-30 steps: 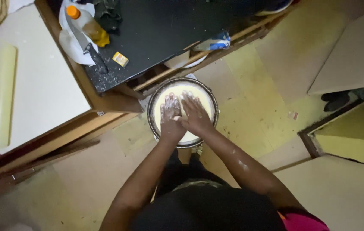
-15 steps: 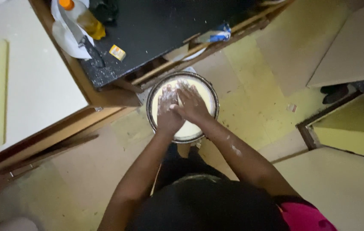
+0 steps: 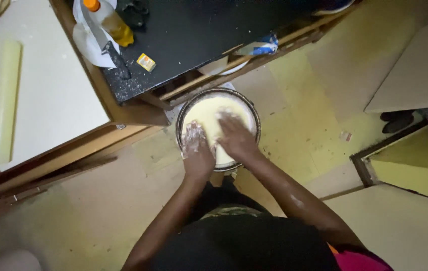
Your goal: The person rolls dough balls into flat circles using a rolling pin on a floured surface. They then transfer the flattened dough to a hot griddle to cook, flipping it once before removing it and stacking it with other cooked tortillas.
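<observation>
A round metal bowl (image 3: 252,108) stands on the floor in front of me, holding pale yellow dough (image 3: 209,110). My left hand (image 3: 197,152), dusted white with flour, presses down on the dough at the bowl's near left side. My right hand (image 3: 235,138) lies flat on the dough beside it, fingers spread toward the far rim. Both forearms reach down from my lap, and neither hand grips anything.
A black table (image 3: 194,35) stands just beyond the bowl, with a knife (image 3: 116,57), an oil bottle (image 3: 111,22) and a small yellow packet (image 3: 146,62) on it. A pale rolling pin (image 3: 7,100) lies on a white board at left. A raised step edge (image 3: 375,160) is at right.
My hands have shifted on the dough: the left has slid toward the bowl's near left edge, and the right has spread out flatter. The bowl has stayed put.
</observation>
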